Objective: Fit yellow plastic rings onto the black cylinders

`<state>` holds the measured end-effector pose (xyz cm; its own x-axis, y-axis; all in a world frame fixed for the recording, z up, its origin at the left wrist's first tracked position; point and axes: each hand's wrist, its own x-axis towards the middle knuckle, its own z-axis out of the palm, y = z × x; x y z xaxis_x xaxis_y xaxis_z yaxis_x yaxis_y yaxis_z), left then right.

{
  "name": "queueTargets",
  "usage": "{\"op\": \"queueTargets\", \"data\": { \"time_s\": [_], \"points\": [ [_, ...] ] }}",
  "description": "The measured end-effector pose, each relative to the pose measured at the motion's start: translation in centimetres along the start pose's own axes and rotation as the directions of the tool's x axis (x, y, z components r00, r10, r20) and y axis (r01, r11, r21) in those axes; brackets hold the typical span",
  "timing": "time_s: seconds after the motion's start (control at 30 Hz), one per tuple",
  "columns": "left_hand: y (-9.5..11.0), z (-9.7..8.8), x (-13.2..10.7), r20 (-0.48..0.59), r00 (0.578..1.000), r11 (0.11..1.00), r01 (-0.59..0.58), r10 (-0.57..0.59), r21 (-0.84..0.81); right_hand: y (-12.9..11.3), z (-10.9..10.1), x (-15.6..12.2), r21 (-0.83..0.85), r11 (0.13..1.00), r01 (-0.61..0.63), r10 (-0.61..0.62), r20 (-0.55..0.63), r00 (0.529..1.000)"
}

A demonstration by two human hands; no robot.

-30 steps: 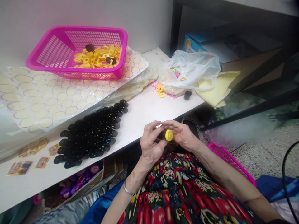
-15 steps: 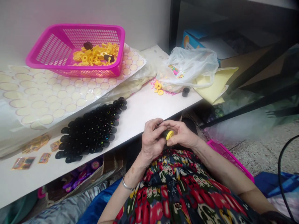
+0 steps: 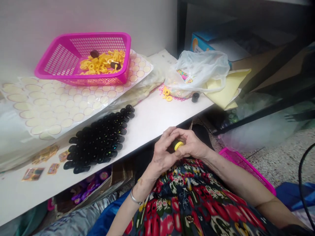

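Between my two hands, just off the table's front edge and above my lap, is a small black piece with a yellow round end (image 3: 178, 145). My left hand (image 3: 164, 149) wraps its fingers around the black part, which is mostly hidden. My right hand (image 3: 193, 144) closes on the yellow end, its thumb lying beside it. On the table to the left, many black tube-like pieces (image 3: 98, 141) stand packed side by side, some with coloured specks in them. One loose black piece (image 3: 195, 97) lies by the plastic bag.
A pink basket (image 3: 81, 80) holds yellow ring-like parts (image 3: 102, 62). It rests on sheets of round stickers (image 3: 64, 98). A white plastic bag (image 3: 201, 68) lies near scattered beads and yellow parts (image 3: 167, 93). Small printed packets (image 3: 33, 173) lie at the left. Another pink basket (image 3: 246, 167) is on the floor.
The view has shifted slightly. My hands stay together on the piece, with the fingers closing more over its black part and the yellow end turned a little.
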<state>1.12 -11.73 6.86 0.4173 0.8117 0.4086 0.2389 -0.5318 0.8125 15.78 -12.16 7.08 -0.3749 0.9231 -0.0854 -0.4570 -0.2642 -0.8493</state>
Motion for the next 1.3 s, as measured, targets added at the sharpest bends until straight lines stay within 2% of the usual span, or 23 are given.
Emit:
{"op": "queueTargets", "data": {
  "time_s": [0.13,0.23,0.33,0.47,0.6,0.77,0.83,0.97,1.07,1.17,1.3],
  "points": [
    [-1.3,1.3,-0.7,-0.116,0.992,0.993,-0.036,0.048,0.11,0.7,0.5,-0.2,0.043,0.999,-0.016,0.02,-0.092,0.996],
    [-2.0,1.3,-0.9,-0.102,0.995,0.993,-0.002,0.015,0.121,1.4,0.5,0.0,0.092,0.995,-0.041,0.053,-0.129,0.99],
    [-2.2,0.7,-0.6,-0.066,0.998,0.996,0.023,-0.017,0.089,1.5,0.3,0.3,0.098,0.991,-0.091,0.098,-0.078,0.992],
    [-1.8,0.0,-0.1,-0.087,0.993,0.995,0.08,-0.085,-0.051,0.9,0.0,0.5,0.088,0.989,-0.118,0.114,0.046,0.992],
    [-1.7,-0.2,0.1,-0.024,0.992,0.988,0.12,-0.123,-0.102,0.2,-0.3,0.6,0.029,0.993,-0.116,0.114,0.073,0.991],
    [-1.8,-0.2,-0.1,0.092,0.991,0.993,0.104,-0.099,-0.049,-0.2,-0.2,0.8,-0.027,0.974,-0.224,0.226,0.058,0.973],
    [-1.7,-0.4,-0.2,0.092,0.989,0.991,0.122,-0.116,-0.062,-0.3,0.0,0.9,-0.027,0.979,-0.201,0.202,0.054,0.978],
    [-1.0,-0.8,-0.3,0.072,0.972,0.964,0.23,-0.222,-0.132,-0.2,0.0,1.0,-0.065,0.996,-0.06,0.063,0.037,0.997],
    [-0.8,-0.2,-0.4,-0.038,0.983,0.982,0.174,-0.177,-0.074,0.0,0.1,0.8,-0.11,0.994,0.014,-0.009,0.048,0.999],
    [-1.2,0.4,-0.6,-0.137,0.987,0.996,0.087,-0.086,0.003,0.3,0.4,0.4,-0.107,0.994,0.007,-0.005,0.023,1.0],
    [-2.1,0.3,-0.3,-0.108,0.994,1.0,0.029,-0.03,-0.006,0.5,0.8,0.7,-0.054,0.997,-0.061,0.056,-0.081,0.995]
  ]
}}
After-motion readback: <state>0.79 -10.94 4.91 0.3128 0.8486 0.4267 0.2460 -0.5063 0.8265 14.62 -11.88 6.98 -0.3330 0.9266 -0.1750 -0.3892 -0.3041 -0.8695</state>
